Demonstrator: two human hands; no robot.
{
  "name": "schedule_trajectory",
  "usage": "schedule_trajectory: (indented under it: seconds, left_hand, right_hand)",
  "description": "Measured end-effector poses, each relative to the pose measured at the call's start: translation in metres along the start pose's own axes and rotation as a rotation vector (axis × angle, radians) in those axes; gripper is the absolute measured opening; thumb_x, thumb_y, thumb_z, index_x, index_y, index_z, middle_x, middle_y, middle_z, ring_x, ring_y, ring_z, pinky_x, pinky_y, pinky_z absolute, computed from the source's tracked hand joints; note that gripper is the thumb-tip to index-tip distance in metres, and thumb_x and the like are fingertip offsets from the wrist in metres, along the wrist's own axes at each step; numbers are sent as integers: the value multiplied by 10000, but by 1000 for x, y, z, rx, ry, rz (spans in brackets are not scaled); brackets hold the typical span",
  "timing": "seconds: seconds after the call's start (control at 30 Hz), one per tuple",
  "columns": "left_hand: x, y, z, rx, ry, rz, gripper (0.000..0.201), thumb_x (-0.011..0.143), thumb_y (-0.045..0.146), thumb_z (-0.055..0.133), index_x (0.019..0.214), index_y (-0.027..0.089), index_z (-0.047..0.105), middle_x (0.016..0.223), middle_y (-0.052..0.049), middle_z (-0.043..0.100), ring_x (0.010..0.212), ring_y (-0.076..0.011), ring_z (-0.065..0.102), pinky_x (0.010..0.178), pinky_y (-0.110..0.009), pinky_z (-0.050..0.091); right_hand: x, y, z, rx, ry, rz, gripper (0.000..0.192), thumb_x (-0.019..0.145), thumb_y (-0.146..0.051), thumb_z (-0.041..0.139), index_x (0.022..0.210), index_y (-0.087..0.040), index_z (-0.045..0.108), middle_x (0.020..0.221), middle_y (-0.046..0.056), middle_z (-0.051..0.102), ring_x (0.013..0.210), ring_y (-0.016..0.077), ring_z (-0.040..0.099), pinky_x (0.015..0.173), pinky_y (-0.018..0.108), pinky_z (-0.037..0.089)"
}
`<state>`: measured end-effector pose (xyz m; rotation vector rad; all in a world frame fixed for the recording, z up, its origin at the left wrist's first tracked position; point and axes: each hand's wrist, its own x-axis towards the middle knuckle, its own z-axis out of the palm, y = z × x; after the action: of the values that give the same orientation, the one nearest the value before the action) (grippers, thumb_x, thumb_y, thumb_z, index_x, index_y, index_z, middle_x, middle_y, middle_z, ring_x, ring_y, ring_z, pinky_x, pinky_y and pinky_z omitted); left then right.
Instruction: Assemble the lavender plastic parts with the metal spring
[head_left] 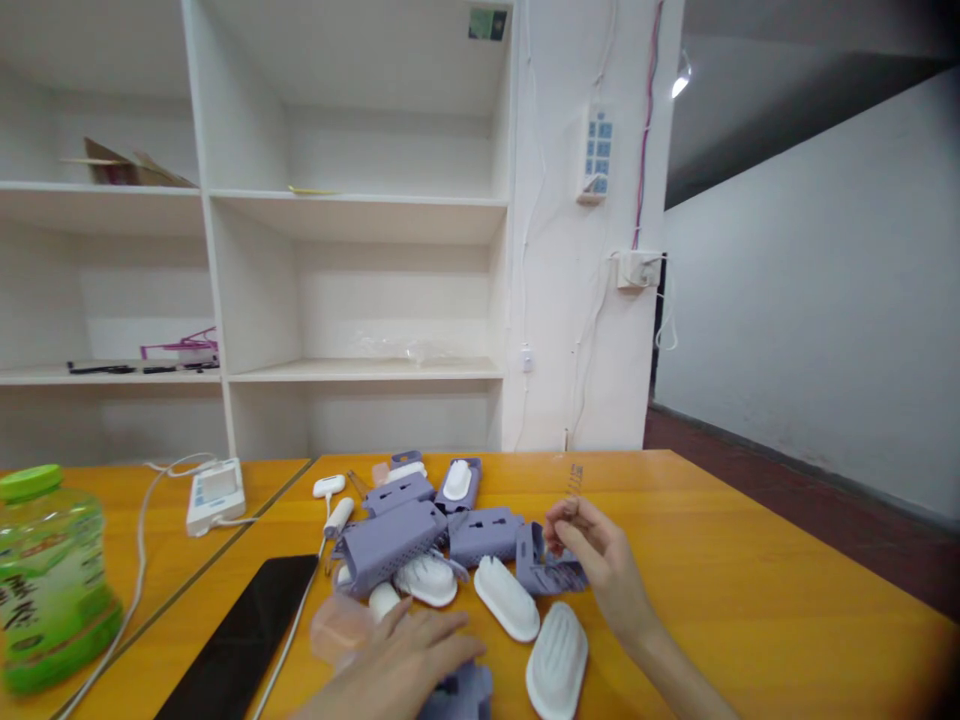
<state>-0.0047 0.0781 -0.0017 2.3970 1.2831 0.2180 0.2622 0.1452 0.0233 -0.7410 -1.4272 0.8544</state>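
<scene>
My right hand [600, 555] is raised above the right side of a pile of parts, thumb and fingers pinched on a thin metal coil spring [575, 480] that stands up from the fingertips. Just below it lies a purple plastic housing [531, 560]. My left hand [420, 645] reaches in low, its fingers spread and somewhat blurred, over another purple housing [472, 695]; whether it touches that piece I cannot tell. Beside its fingers are a translucent pinkish piece [337, 625] and a white cylinder [384, 600]. White oval parts [506, 598] lie between the hands.
Several purple housings [394, 545] are heaped farther back on the orange table [750, 600]. To the left are a black slab [240, 640], a white cable [289, 640], a power strip [216, 495] and a green-lidded jar [52, 580]. White shelves [360, 375] stand behind.
</scene>
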Motion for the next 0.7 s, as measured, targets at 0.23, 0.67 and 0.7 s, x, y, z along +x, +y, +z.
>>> schedule_trajectory:
  seconds: [0.23,0.67,0.7]
  left_hand:
    - [-4,-14,1,6,26,-67,717,770,362,735,1470,336,577,1647,-119,450,1483,-462,420,1225,-707,193]
    - [16,-23,13,-117,65,58,638,853,587,723,1449,398,599,1570,-101,557,1448,-436,490,1233,-650,273]
    - [17,-14,12,-143,94,88,662,863,581,718,1475,377,572,1571,-103,557,1445,-417,501,1225,-602,334]
  right_hand:
    - [12,12,-19,-134,158,-46,290,824,-244,613,1109,-191,622,824,-8,628,641,154,589,592,267,497]
    - [18,12,-37,-345,239,-54,453,945,-626,597,838,-198,697,600,-40,556,563,160,534,541,253,420]
    - [19,12,-39,-353,236,-59,464,937,-639,603,862,-193,707,605,-33,572,573,166,548,546,255,425]
